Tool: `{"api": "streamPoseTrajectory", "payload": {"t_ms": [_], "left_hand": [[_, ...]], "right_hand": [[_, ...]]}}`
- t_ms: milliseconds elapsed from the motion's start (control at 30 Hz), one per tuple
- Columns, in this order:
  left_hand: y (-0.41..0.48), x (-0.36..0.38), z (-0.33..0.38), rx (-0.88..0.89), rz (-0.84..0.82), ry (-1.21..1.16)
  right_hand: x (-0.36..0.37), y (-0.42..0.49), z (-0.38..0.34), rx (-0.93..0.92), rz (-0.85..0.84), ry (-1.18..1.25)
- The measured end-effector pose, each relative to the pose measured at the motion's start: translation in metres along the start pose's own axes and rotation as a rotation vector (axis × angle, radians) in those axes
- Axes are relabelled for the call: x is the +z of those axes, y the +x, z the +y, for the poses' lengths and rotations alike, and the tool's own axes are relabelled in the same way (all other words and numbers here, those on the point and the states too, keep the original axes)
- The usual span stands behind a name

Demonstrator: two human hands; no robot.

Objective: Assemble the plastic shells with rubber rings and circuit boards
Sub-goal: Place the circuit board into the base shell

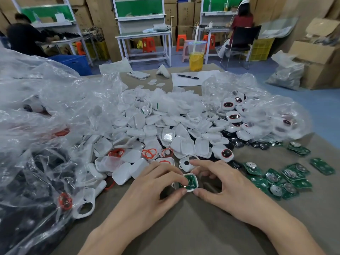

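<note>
A brown table (184, 227) in a workshop of benches and cardboard boxes carries the work. Near its front edge, between both hands, sits a small white plastic shell (193, 188) with a square green circuit board (189, 182) lying in it. The left hand (156, 183) pinches the shell narrowly, forefinger on the board's top and thumb under its near edge. The right hand (226, 184) arches wide. Its thumb tip touches the shell's near right corner and its other fingers close on nothing.

Just beyond lie orange rubber rings (149, 153) among a heap of white shells (156, 126). Loose green boards (276, 179) are scattered to the right, and clear plastic bags (46, 107) billow at the left.

The board seems to be in the course of being seated. If it goes in tilted, hard pressing may bend it or leave one corner proud. No ring is visible in this shell, so one may have been skipped, though the fingers could be hiding it. The crowded heap may also spill stray parts under the hands.
</note>
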State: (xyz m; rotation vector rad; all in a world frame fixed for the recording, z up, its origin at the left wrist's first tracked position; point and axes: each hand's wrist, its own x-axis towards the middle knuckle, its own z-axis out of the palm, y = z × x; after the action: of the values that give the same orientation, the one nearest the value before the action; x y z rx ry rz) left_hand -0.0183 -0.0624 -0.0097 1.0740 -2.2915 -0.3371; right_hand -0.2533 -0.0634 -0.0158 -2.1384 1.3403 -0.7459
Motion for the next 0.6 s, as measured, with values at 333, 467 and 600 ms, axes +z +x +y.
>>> {"api": "streamPoseTrajectory", "payload": {"t_ms": [333,467,600], "left_hand": [[0.0025,-0.0007,-0.0023,-0.013,-0.022,0.011],[0.0022,0.0004,-0.0026,-0.019,-0.029,0.016],[0.0024,0.0003,-0.0023,-0.008,-0.03,0.019]], "right_hand": [[0.0006,0.0016,0.0002,-0.005,0.008,0.007],[0.0021,0.0011,0.0002,0.002,0.015,0.013],[0.0007,0.0002,-0.0014,-0.001,0.018,0.009]]}}
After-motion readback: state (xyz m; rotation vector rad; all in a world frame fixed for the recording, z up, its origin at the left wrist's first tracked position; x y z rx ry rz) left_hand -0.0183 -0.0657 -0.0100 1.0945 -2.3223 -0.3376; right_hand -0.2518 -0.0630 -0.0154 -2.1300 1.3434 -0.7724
